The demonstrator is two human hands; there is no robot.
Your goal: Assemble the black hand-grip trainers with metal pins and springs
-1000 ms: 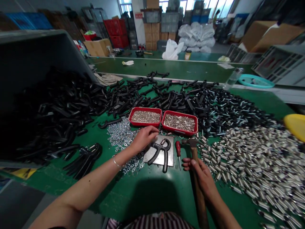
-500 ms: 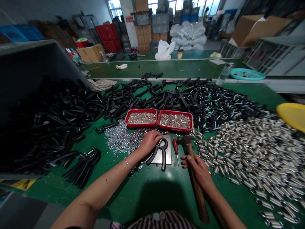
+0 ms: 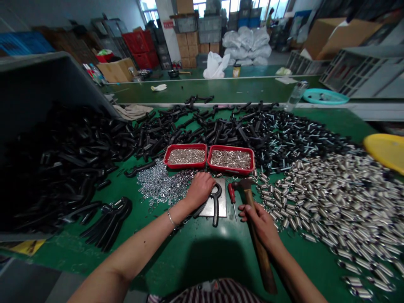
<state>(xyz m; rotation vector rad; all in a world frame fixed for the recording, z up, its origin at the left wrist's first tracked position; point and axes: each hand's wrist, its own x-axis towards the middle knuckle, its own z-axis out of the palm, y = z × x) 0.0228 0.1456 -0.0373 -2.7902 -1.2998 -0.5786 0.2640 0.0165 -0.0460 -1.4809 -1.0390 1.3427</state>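
Observation:
A black hand grip exerciser (image 3: 216, 206) lies on a small metal plate (image 3: 222, 185), its two handles pointing toward me. My left hand (image 3: 200, 187) is closed over its upper left side; the fingertips are partly hidden. The fingers of my right hand (image 3: 260, 223) are wrapped round the wooden handle of a hammer (image 3: 263, 261). That hammer's head rests on the table, right of the plate. Between plate and hammer lies a red-handled screwdriver (image 3: 232, 194). Small metal nuts or washers (image 3: 162, 185) are heaped left of the plate.
Two red trays (image 3: 185, 166) of small metal parts stand behind the plate. Metal springs (image 3: 315, 193) cover the right side. Black handles (image 3: 217, 128) are piled at the back and in a grey bin (image 3: 72, 80). Several grip exercisers (image 3: 110, 223) lie stacked at left. A yellow lid (image 3: 383, 151) sits far right.
My left hand has turned slightly and lowered over the exerciser, hiding more of its upper left part. The right hand stays on the hammer. The view has shifted a little.

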